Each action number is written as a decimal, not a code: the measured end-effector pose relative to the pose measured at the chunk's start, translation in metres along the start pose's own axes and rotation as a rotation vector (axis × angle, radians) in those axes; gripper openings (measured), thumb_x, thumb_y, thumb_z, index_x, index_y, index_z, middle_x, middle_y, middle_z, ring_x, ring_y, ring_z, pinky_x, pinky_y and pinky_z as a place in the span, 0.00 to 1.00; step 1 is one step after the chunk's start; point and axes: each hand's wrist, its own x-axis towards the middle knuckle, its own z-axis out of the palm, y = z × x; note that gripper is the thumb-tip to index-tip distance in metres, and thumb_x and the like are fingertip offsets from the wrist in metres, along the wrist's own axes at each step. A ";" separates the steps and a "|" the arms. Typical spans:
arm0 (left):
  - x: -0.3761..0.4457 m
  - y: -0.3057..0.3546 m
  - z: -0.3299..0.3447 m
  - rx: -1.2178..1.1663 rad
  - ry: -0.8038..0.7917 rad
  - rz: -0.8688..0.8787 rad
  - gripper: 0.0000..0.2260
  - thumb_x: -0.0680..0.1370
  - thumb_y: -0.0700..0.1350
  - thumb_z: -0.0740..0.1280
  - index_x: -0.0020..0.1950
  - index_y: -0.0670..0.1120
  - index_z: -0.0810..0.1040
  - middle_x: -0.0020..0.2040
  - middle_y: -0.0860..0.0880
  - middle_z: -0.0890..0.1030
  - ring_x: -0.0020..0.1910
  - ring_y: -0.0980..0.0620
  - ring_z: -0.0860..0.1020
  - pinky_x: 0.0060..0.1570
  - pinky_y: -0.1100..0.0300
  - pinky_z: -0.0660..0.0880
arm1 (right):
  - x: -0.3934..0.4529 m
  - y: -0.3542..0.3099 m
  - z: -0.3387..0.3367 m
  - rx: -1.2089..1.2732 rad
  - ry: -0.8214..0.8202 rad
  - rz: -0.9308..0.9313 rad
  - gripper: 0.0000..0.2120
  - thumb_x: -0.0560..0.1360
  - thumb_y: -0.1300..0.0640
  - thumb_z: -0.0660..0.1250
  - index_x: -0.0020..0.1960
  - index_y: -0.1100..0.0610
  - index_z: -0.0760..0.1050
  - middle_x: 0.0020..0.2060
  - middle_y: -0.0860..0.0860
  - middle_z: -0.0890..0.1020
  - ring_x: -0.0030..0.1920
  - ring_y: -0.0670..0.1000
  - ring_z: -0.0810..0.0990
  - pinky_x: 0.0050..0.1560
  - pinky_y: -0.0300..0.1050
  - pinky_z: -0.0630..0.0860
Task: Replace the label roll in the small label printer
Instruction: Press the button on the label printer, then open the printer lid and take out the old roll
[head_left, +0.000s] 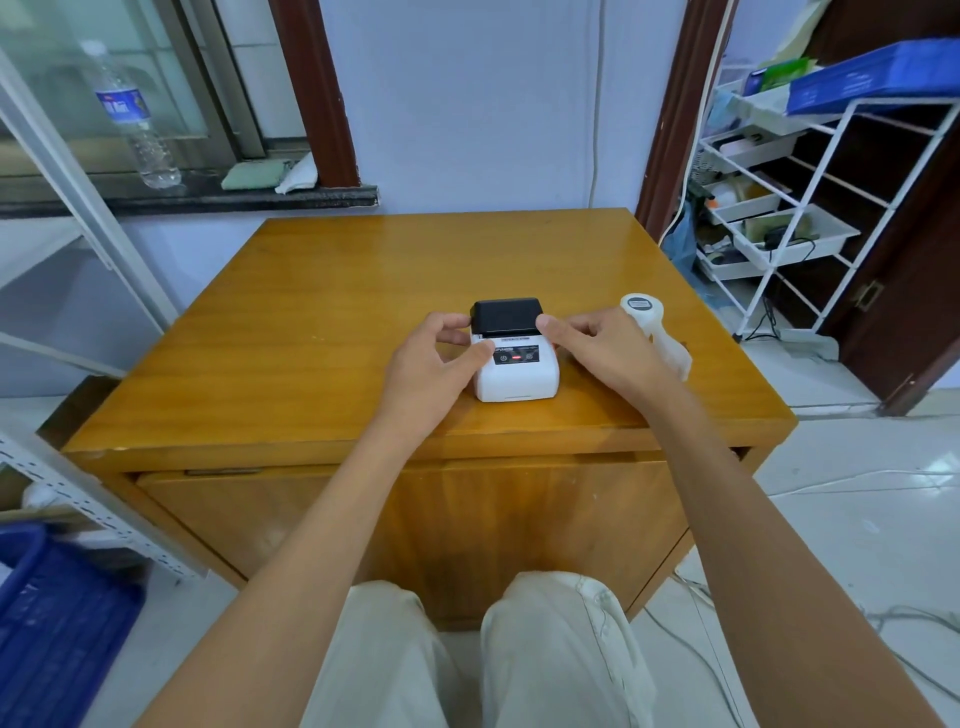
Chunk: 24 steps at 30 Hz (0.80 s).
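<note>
A small white label printer (517, 374) with a black lid (506, 314) stands near the front middle of the wooden table (363, 291). My left hand (431, 364) holds the printer's left side, thumb on the front panel and fingers at the lid's left edge. My right hand (602, 348) touches the right side, its fingertips at the lid's right corner. The lid looks slightly raised at the back. A white label roll (641, 306) with a loose strip of labels trailing toward me lies on the table just right of my right hand.
A white wire rack (810, 208) with trays stands to the right of the table. A water bottle (132, 114) sits on the window sill at the back left. A blue crate (47, 613) is on the floor at the left. Cables lie on the floor at the right.
</note>
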 end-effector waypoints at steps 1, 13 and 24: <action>0.000 0.000 0.000 -0.004 0.002 0.001 0.20 0.79 0.53 0.73 0.70 0.53 0.77 0.56 0.59 0.81 0.53 0.55 0.80 0.58 0.49 0.80 | -0.001 0.000 0.000 0.000 -0.010 0.000 0.31 0.78 0.31 0.65 0.38 0.59 0.81 0.32 0.55 0.79 0.36 0.47 0.74 0.38 0.44 0.68; 0.005 -0.006 -0.001 0.005 -0.007 -0.002 0.26 0.79 0.55 0.74 0.76 0.53 0.75 0.59 0.59 0.82 0.58 0.54 0.81 0.61 0.48 0.81 | -0.002 -0.004 0.001 -0.116 0.006 -0.028 0.31 0.79 0.28 0.59 0.37 0.53 0.81 0.31 0.49 0.82 0.38 0.52 0.79 0.39 0.45 0.70; 0.003 -0.008 -0.001 0.001 -0.027 0.003 0.27 0.78 0.58 0.73 0.75 0.53 0.75 0.57 0.61 0.82 0.58 0.50 0.83 0.63 0.46 0.79 | 0.011 -0.023 -0.001 -0.166 -0.097 0.073 0.45 0.75 0.20 0.40 0.32 0.58 0.73 0.21 0.50 0.74 0.25 0.54 0.75 0.39 0.51 0.76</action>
